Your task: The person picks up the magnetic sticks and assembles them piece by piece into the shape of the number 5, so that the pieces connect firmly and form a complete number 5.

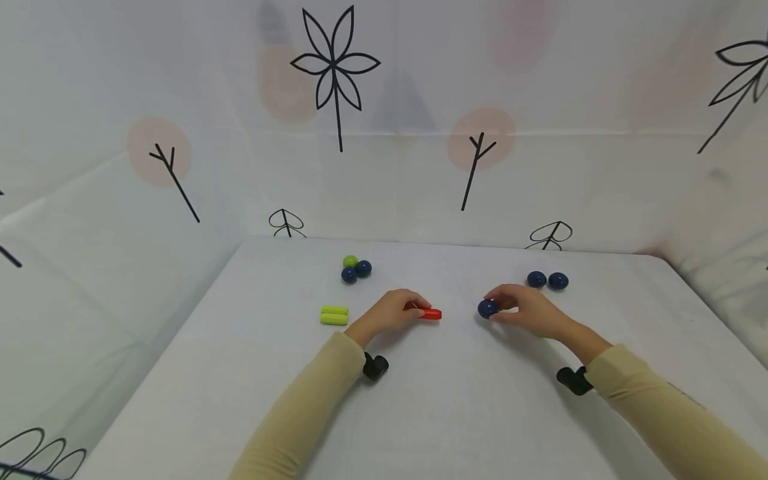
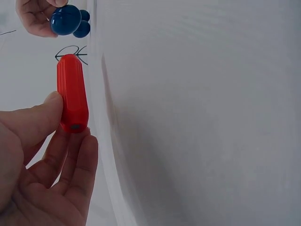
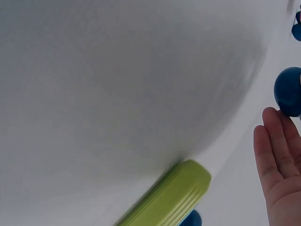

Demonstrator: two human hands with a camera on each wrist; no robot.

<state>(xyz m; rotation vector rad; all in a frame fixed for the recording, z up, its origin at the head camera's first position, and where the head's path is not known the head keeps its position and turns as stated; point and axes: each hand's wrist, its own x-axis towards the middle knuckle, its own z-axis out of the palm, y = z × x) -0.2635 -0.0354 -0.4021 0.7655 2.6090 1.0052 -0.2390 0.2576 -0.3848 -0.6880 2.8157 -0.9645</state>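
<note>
My left hand (image 1: 397,309) pinches a red ribbed rod (image 1: 432,314) between thumb and fingers, its free end pointing right. The left wrist view shows this red rod (image 2: 73,94) with a small dark spot in its near end face. A little to the right, my right hand (image 1: 528,309) holds a glossy dark blue ball (image 1: 487,309) at its fingertips. A gap separates the ball from the rod's end. Under my right hand lies a lime green rod (image 3: 169,197), mostly hidden by the hand in the head view.
Two lime green rods (image 1: 334,319) lie side by side left of my left hand. Behind them sit a green ball (image 1: 351,261) and two blue balls (image 1: 363,269). At the back right are two more blue balls (image 1: 558,281). A patterned cloth wall (image 1: 396,187) borders the white table (image 1: 456,413).
</note>
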